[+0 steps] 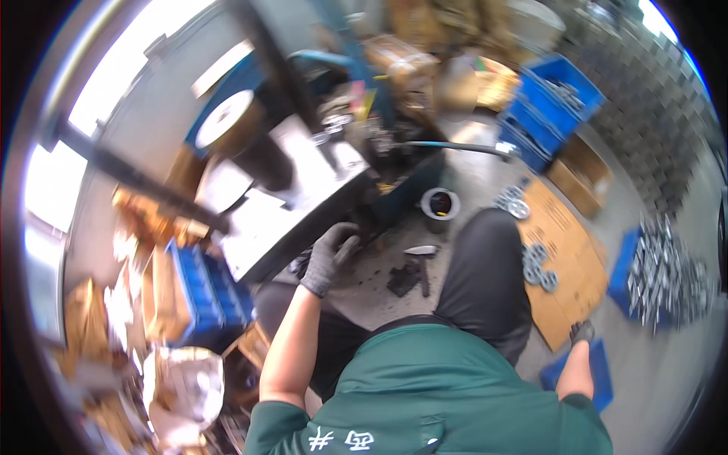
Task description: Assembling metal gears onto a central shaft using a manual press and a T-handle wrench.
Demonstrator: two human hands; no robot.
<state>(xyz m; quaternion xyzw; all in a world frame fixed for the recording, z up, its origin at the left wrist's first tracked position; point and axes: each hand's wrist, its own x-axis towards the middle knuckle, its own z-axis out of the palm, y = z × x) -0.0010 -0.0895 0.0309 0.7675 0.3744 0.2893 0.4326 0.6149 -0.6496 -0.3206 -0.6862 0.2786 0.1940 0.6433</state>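
Left: counter (250,231), pale top, dark cylinder (265,163) standing on it. Left hand (332,258), gloved, is just off the counter's near edge, between its two near corners. Fingers loosely curled, gap at the thumb; nothing visible in them. Contact with the edge: unclear.

Middle: hammer (423,265) on the floor, right of the counter's near edge.

Right: rings (540,269) in two groups along the left edge of the cardboard (569,243). Right hand (582,332), gloved, is at the cardboard's lower right edge and the upper edge of the blue tub (599,371). Cannot tell whether its fingers are wide, narrow or holding anything. Tub is on the floor, just beside the cardboard's lowest corner; contents not visible.

Judgement: step looks like a reach to the tub. Best done looking before closing the fingers, taking one piece by a firm edge, wrist clear of the tub's rim, left hand kept off the counter's edge.
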